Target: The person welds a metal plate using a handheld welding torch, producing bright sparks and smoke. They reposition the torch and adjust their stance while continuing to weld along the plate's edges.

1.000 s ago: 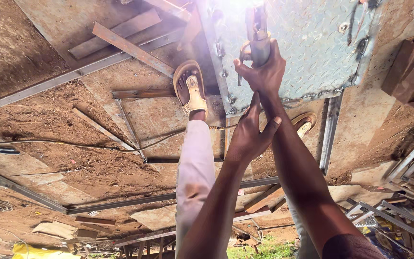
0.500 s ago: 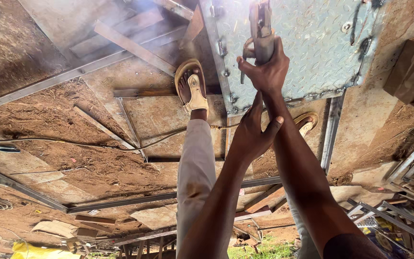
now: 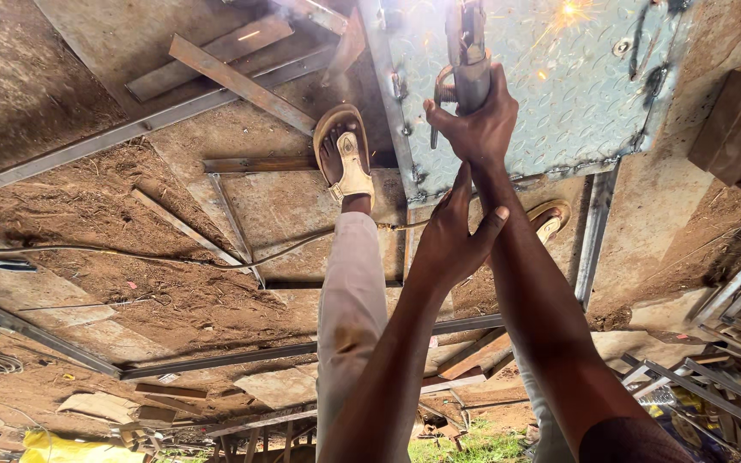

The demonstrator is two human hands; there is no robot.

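Gripping the grey handle of a welding tool (image 3: 466, 51) near the top centre of the frame, the right hand (image 3: 473, 124) has its fingers wrapped fully around it, closed tight, and the tool's upper end runs out past the top edge. The left hand (image 3: 456, 236) sits just below, in the middle of the frame, loosely curled with its fingers partly spread, clasped against the right wrist and holding nothing else. The tool lies over a sheet of patterned metal plate (image 3: 551, 94) that fills the upper right of the frame, and bright sparks (image 3: 569, 12) show on it just right of the tool. A foot in a tan sandal (image 3: 346, 154) rests left of the plate's edge, upper centre, with the pale trouser leg (image 3: 349, 317) running down the middle of the frame beside the left forearm. A second sandal (image 3: 552, 219) peeks out right of the right forearm, mostly hidden by it. Flat metal bars (image 3: 233, 77) lie crossed on the dirt ground in the upper left, and a long steel rail (image 3: 130, 129) runs beside them. A thin cable (image 3: 130, 255) trails across the dirt at the left, toward the pale leg. A brown box-shaped block (image 3: 739, 124) stands at the right edge, with a heap of metal frames (image 3: 713, 369) in the lower right. Both forearms cover much of the plate's lower edge.
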